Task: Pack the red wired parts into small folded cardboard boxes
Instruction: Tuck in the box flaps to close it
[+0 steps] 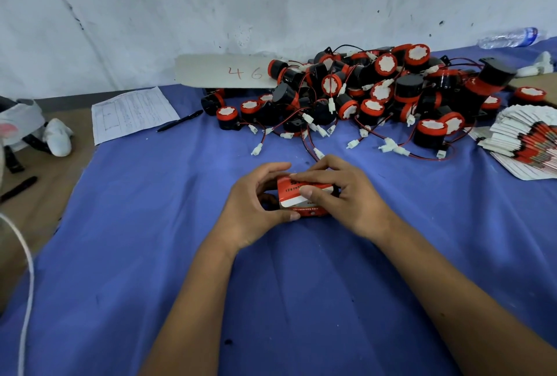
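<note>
on blue cloth [150, 225] | red-white printed box [304, 199] | left grip [256, 207], right grip [340, 191] both holding it

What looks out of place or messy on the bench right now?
The red wired parts lie in a tangled heap, leads and white plugs trailing across the blue cloth. A water bottle lies on its side at the far right. Nothing looks spilled or broken.

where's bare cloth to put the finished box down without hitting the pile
Bare blue cloth lies left of the left hand, below the paper form and pen. The near cloth beside the forearms is free too. It is crowded behind the box, where the pile of red wired parts trails connectors, and at right by the flat box stack.
</note>
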Demonstrator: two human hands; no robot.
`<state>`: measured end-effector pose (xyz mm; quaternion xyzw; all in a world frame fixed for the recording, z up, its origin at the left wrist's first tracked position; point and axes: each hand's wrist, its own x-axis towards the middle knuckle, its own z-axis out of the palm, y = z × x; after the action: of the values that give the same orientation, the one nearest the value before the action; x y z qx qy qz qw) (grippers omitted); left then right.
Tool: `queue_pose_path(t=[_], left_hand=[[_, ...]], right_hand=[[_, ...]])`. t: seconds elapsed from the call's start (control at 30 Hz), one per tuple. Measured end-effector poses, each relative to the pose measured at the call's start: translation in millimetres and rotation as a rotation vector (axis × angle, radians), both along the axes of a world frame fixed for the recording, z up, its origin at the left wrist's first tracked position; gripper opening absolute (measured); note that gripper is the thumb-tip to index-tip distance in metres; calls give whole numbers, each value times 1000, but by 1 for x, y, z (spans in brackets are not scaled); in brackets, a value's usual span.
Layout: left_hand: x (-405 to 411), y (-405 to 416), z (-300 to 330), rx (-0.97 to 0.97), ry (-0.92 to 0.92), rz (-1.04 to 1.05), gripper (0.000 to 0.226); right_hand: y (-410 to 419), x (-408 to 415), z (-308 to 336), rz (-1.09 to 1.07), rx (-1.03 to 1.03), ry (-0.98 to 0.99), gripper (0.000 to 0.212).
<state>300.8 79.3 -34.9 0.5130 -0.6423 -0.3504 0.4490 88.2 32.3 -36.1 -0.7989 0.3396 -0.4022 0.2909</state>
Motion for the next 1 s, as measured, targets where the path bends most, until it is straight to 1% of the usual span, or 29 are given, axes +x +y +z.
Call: queue_pose_path(t=[0.07, 0.13, 0.2, 0.27, 0.3, 0.4, 0.5, 0.63, 0.73, 0.8, 0.9, 1.0], left_hand=[[-1, 0, 0, -7, -29, 3, 85], [-3, 0, 0, -16, -53, 7, 84], [-4, 0, 0, -23, -58, 14, 79], [-5, 0, 0, -27, -58, 12, 71], [-5, 0, 0, -25, -58, 10, 68], [-5, 0, 0, -27, -69, 10, 67], [-6, -1, 0, -40, -92, 1, 65], [-10, 2, 3, -70, -77, 15, 58], [-13, 3, 3, -94, -99, 39, 56], [-14, 4, 2, -126, -137, 58, 59], [-13, 3, 0, -146, -150, 79, 62], [-12, 1, 1, -127, -148, 87, 61]], right_hand=[[1, 1, 1, -25, 4, -7, 27], [1, 0, 3, -32, 31, -14, 34], [2, -3, 3, 7, 45, 4, 37], [3, -5, 3, 21, 19, 40, 45], [2, -5, 3, 11, -3, 54, 45], [2, -3, 3, -17, -78, 59, 35], [1, -3, 2, -36, -94, 39, 30], [2, -1, 4, -77, -52, -28, 35], [2, -1, 6, -106, -85, -23, 37], [2, -2, 6, -94, -107, 16, 38], [0, -6, 4, -46, -155, 174, 55], [0, -6, 2, -53, -189, 213, 52]])
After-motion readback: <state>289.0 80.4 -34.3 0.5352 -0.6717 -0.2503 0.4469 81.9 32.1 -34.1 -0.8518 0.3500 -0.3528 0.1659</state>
